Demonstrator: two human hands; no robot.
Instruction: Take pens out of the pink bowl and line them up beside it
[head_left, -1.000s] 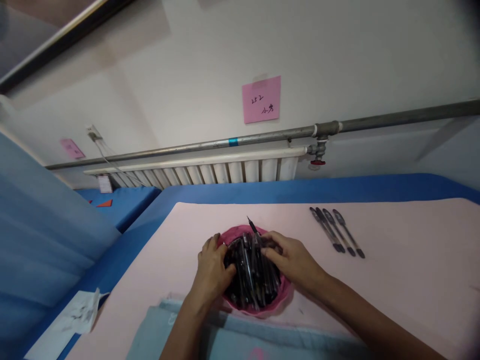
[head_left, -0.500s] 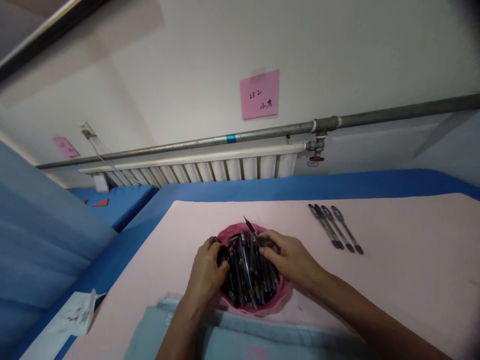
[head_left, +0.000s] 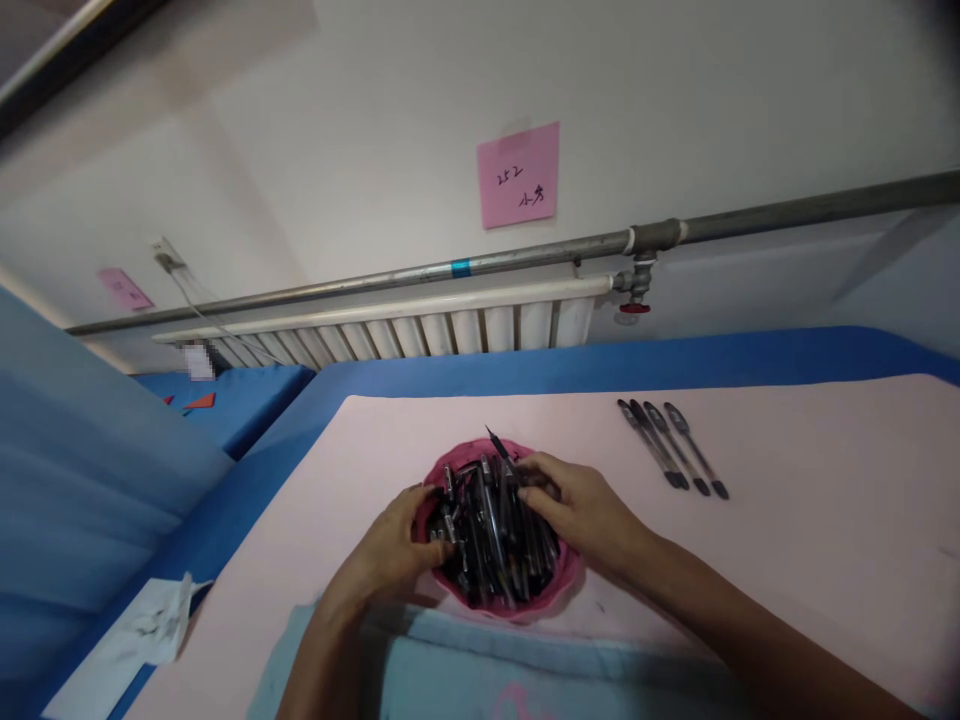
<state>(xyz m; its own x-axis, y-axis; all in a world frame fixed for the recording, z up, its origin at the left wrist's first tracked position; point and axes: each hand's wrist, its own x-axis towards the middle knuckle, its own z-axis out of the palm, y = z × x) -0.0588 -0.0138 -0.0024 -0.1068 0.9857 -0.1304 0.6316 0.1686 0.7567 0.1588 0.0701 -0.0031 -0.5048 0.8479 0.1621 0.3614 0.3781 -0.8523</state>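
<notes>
A round pink basket is heaped with black and clear pens. My left hand reaches over its left rim, thumb and fingers apart above the pens, with nothing clearly gripped. At the right rim, my right hand has its thumb and fingers curled around a pen, whose thin tip points up and left past the far rim. Its other end is hidden by the fingers. Several capped pens lie side by side on the pink table cover to the right of the basket.
Pink sheeting covers the blue table. Light blue cloth lies at the near edge. White paper is at the left, beside a blue curtain. Behind stand a radiator and a pipe.
My left hand has shifted left and its fingers have spread, uncovering pens at the basket's left side. My right hand stays nearly still, and the view has tilted slightly.
</notes>
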